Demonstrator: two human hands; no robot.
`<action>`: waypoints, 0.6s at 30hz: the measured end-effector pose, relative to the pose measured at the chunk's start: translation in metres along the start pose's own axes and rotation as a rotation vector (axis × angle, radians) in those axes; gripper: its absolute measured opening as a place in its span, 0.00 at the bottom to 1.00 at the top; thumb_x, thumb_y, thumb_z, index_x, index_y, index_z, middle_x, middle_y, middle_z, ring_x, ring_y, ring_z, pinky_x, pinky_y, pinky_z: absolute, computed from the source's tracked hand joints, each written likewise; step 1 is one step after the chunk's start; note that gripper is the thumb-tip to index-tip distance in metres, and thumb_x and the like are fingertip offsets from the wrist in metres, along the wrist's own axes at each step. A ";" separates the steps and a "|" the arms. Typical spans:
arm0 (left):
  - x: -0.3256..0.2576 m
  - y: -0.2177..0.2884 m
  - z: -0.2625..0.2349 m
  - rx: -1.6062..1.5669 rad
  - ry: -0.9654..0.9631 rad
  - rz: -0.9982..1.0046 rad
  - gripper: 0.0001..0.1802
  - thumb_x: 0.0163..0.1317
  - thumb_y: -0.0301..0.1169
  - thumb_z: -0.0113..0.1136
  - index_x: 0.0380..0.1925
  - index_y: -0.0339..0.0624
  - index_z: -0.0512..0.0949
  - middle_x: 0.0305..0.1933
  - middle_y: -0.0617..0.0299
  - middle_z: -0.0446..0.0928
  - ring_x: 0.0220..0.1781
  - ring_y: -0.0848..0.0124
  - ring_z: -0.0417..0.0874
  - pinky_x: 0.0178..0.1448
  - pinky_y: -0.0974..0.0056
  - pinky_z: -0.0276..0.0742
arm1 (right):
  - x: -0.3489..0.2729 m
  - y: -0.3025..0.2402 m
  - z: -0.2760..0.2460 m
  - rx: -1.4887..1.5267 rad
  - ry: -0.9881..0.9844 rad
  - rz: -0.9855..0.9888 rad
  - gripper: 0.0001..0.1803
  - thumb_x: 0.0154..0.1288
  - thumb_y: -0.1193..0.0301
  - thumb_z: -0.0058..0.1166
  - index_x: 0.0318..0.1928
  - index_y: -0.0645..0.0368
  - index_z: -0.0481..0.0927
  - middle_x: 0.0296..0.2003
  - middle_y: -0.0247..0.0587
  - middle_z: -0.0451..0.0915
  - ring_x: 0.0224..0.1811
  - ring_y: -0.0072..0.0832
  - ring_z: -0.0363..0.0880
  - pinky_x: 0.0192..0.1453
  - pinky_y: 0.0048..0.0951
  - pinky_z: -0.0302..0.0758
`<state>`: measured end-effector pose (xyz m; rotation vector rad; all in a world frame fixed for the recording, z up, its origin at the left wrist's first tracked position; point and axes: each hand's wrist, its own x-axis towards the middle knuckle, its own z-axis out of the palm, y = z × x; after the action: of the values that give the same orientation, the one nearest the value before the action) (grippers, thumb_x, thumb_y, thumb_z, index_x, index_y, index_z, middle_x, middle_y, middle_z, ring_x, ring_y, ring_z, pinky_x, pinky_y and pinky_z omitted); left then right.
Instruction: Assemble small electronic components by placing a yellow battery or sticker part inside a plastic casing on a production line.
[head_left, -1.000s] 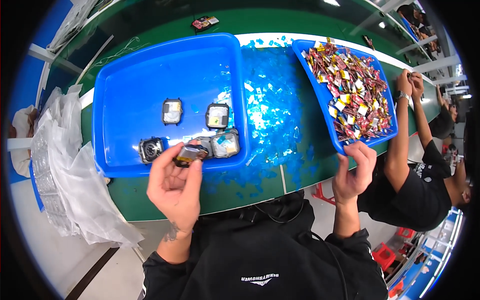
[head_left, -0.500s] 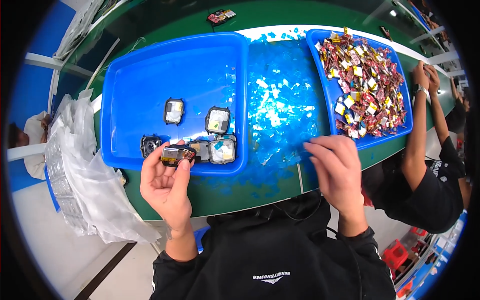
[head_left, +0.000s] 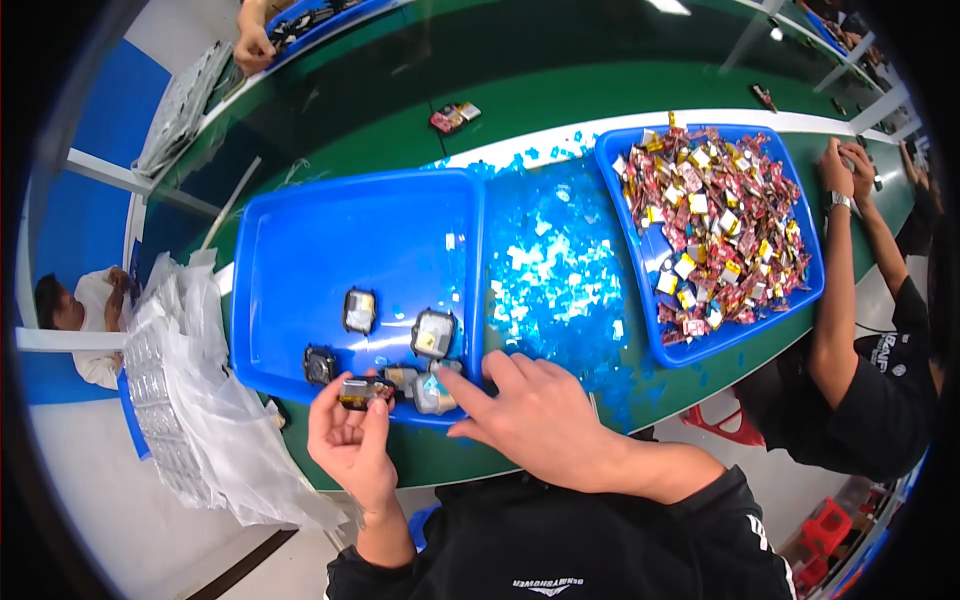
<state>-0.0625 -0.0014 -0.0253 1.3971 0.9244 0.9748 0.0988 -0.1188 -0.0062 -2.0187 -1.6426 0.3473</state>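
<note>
My left hand [head_left: 350, 445] pinches a small watch module [head_left: 366, 393] between thumb and fingertips, its dark rim and yellow-and-red parts showing. It is held at the near edge of the left blue tray [head_left: 300, 190]. Reaching leftward, my right hand [head_left: 545, 415] has its fingers apart and its index fingertip on or just above a pale watch case [head_left: 434, 394] in the tray's near right corner. Nothing shows in that hand. Around it lie another watch case [head_left: 432, 333], a smaller one [head_left: 359, 311] and a dark one [head_left: 320, 364].
Small blue film pieces [head_left: 550, 270] cover the table between the trays. The right blue tray [head_left: 655, 240] is heaped with red, yellow and white electronic parts [head_left: 720, 220]. Plastic sheeting [head_left: 190, 390] hangs at left. A co-worker's arms [head_left: 835, 270] are at right; another person's hand [head_left: 253, 48] is at far left.
My right hand has swung left from over the blue film to the watch cases in the left tray. My left hand still holds the watch module. The whole view has shifted.
</note>
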 end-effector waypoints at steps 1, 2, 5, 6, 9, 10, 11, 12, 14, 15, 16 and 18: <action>-0.001 0.000 0.000 -0.005 0.000 0.013 0.23 0.58 0.13 0.59 0.55 0.28 0.69 0.48 0.43 0.80 0.44 0.68 0.84 0.50 0.66 0.82 | 0.001 0.000 0.000 -0.007 0.010 -0.007 0.32 0.52 0.54 0.65 0.56 0.55 0.77 0.34 0.37 0.72 0.33 0.31 0.77 0.36 0.30 0.75; -0.001 -0.001 0.001 -0.005 -0.015 0.006 0.23 0.58 0.13 0.59 0.54 0.28 0.69 0.48 0.43 0.80 0.44 0.67 0.84 0.49 0.66 0.82 | 0.001 0.001 -0.001 -0.018 -0.007 0.003 0.32 0.53 0.54 0.65 0.55 0.56 0.77 0.33 0.37 0.71 0.33 0.31 0.76 0.37 0.30 0.75; -0.003 -0.002 0.004 -0.016 -0.031 -0.012 0.23 0.58 0.14 0.60 0.54 0.26 0.69 0.48 0.43 0.79 0.43 0.66 0.84 0.49 0.66 0.83 | 0.004 0.005 -0.007 -0.038 -0.065 0.023 0.32 0.52 0.56 0.65 0.55 0.59 0.76 0.35 0.38 0.71 0.36 0.31 0.77 0.39 0.30 0.76; -0.004 -0.002 0.004 -0.038 -0.039 -0.041 0.22 0.58 0.13 0.59 0.54 0.26 0.69 0.48 0.44 0.79 0.43 0.66 0.84 0.49 0.66 0.83 | 0.003 0.008 -0.008 -0.022 -0.061 0.013 0.32 0.52 0.56 0.65 0.55 0.60 0.76 0.36 0.39 0.72 0.37 0.32 0.77 0.40 0.31 0.76; -0.014 0.002 0.012 -0.086 -0.067 -0.120 0.23 0.57 0.13 0.59 0.54 0.26 0.69 0.47 0.47 0.79 0.43 0.67 0.84 0.49 0.65 0.84 | -0.005 0.016 -0.011 -0.011 -0.049 0.034 0.32 0.52 0.58 0.66 0.56 0.60 0.75 0.39 0.40 0.73 0.39 0.33 0.77 0.42 0.31 0.75; -0.020 0.002 0.013 -0.085 -0.084 -0.142 0.24 0.57 0.13 0.60 0.55 0.28 0.68 0.47 0.47 0.79 0.43 0.67 0.84 0.48 0.66 0.84 | -0.007 0.016 -0.011 0.015 -0.032 0.023 0.32 0.53 0.59 0.66 0.56 0.60 0.75 0.40 0.41 0.73 0.41 0.33 0.77 0.43 0.32 0.75; -0.024 0.001 0.015 -0.083 -0.100 -0.164 0.25 0.57 0.13 0.60 0.56 0.29 0.68 0.47 0.47 0.79 0.43 0.68 0.84 0.46 0.67 0.84 | -0.013 0.019 -0.014 0.007 -0.035 0.042 0.32 0.53 0.59 0.66 0.56 0.60 0.75 0.40 0.41 0.73 0.41 0.33 0.77 0.43 0.32 0.75; -0.025 0.002 0.018 -0.088 -0.116 -0.170 0.25 0.57 0.13 0.60 0.56 0.29 0.68 0.47 0.47 0.79 0.43 0.68 0.84 0.46 0.67 0.84 | -0.015 0.022 -0.017 -0.007 -0.048 0.045 0.32 0.53 0.59 0.66 0.57 0.60 0.74 0.41 0.41 0.73 0.41 0.33 0.77 0.44 0.32 0.75; -0.029 0.004 0.026 -0.077 -0.169 -0.226 0.25 0.56 0.13 0.60 0.55 0.30 0.68 0.47 0.45 0.79 0.43 0.66 0.85 0.47 0.65 0.85 | -0.021 0.028 -0.023 -0.020 -0.058 0.060 0.32 0.54 0.60 0.65 0.57 0.60 0.74 0.42 0.41 0.74 0.42 0.33 0.77 0.45 0.32 0.75; -0.031 0.004 0.029 -0.075 -0.181 -0.231 0.25 0.56 0.13 0.60 0.55 0.30 0.68 0.47 0.45 0.79 0.43 0.66 0.85 0.47 0.65 0.85 | -0.024 0.029 -0.027 -0.059 -0.076 0.074 0.32 0.54 0.60 0.65 0.58 0.60 0.74 0.43 0.41 0.74 0.43 0.34 0.77 0.46 0.32 0.75; -0.032 0.003 0.032 -0.088 -0.210 -0.246 0.25 0.55 0.13 0.61 0.55 0.30 0.68 0.47 0.44 0.79 0.43 0.65 0.85 0.48 0.64 0.85 | -0.027 0.031 -0.030 -0.096 -0.095 0.088 0.32 0.54 0.60 0.65 0.58 0.59 0.74 0.43 0.41 0.74 0.44 0.34 0.77 0.47 0.33 0.75; -0.038 0.001 0.034 -0.095 -0.254 -0.259 0.25 0.55 0.13 0.61 0.53 0.30 0.69 0.47 0.41 0.79 0.42 0.63 0.85 0.48 0.63 0.85 | -0.033 0.036 -0.033 -0.072 -0.082 0.103 0.32 0.54 0.59 0.65 0.59 0.58 0.74 0.45 0.41 0.74 0.44 0.34 0.77 0.47 0.33 0.75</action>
<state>-0.0441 -0.0483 -0.0271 1.2513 0.8317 0.6224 0.1377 -0.1629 -0.0017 -2.1752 -1.6244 0.4183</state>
